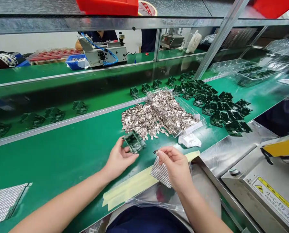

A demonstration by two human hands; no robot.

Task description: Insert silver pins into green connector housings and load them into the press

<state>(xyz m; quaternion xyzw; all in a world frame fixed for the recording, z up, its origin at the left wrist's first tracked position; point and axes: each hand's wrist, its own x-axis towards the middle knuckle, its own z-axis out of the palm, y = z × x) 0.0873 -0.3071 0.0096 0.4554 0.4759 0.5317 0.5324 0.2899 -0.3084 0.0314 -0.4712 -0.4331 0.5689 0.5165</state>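
My left hand (119, 158) holds a small green circuit board (134, 142) just above the green bench. My right hand (175, 165) pinches a tiny dark part (156, 151) between thumb and forefinger, a short way right of the board. Under my right hand lies a silvery sheet of small parts (160, 173). Behind both hands a heap of small shiny metal pieces (144, 121) spills out of a clear plastic tray (199, 119).
Many green circuit boards (219, 106) lie at the right and more ride the belt (54, 115) behind. A metal machine with a yellow warning label (275, 194) stands at the right. A silvery sheet (4, 202) lies at the left edge. A person works beyond the far bench.
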